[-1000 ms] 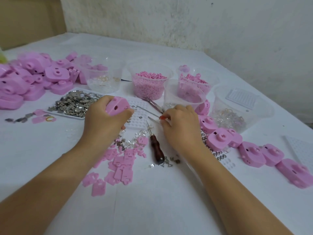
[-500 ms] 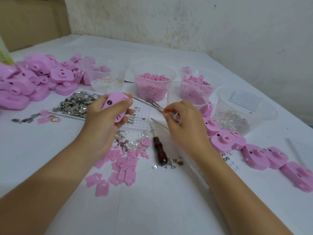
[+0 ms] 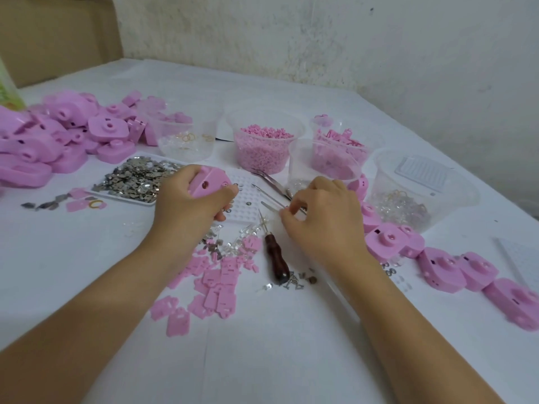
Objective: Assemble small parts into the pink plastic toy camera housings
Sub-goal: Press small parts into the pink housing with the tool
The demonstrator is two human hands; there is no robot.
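- Far left of the white grid plate [image 3: 248, 199]: heap of pink housings [image 3: 52, 144], loose, piled on each other.
- Left of the plate: tray of metal bits [image 3: 137, 179], flat on the table.
- At the plate's left edge: my left hand [image 3: 186, 208], fingers and thumb curled round one pink housing [image 3: 210, 185], holed face toward me.
- Nearer me than the plate: flat pink pieces [image 3: 215, 284], scattered. Wooden-handled awl [image 3: 275, 258] lying at their right.
- Behind the plate: tub of pink beads [image 3: 262, 153].
- Just right of the plate: my right hand [image 3: 323, 220], thumb and forefinger pinching tweezers [image 3: 269, 196]. Tips point over the plate toward the held housing, stopping short of it.
- Well right of the plate: row of housings [image 3: 437, 266] on the table.
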